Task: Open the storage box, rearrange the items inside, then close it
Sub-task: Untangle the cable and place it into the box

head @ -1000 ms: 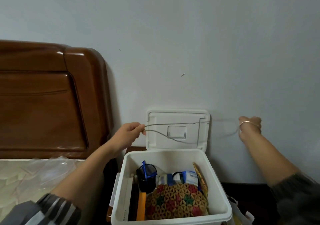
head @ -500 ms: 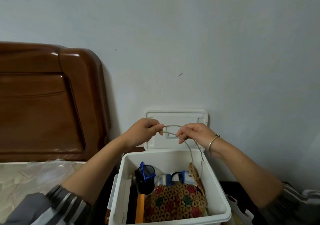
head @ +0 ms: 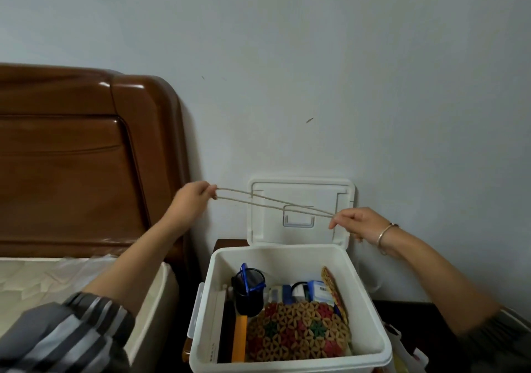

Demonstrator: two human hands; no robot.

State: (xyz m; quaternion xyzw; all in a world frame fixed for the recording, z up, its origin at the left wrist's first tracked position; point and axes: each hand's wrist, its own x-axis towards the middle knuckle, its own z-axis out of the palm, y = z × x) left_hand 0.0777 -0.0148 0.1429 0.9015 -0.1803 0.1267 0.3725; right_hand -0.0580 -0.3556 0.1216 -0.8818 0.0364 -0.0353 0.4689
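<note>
Gripping cord (head: 275,203), apparently doubled: left hand (head: 193,200), right hand (head: 359,223).

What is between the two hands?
A doubled cord, pinched by left hand and right hand, stretches across in front of the raised lid; the head view shows it.

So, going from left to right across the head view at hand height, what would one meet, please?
wooden headboard → left hand → beige cord pulled taut between both hands → right hand → bracelet on that wrist
</note>
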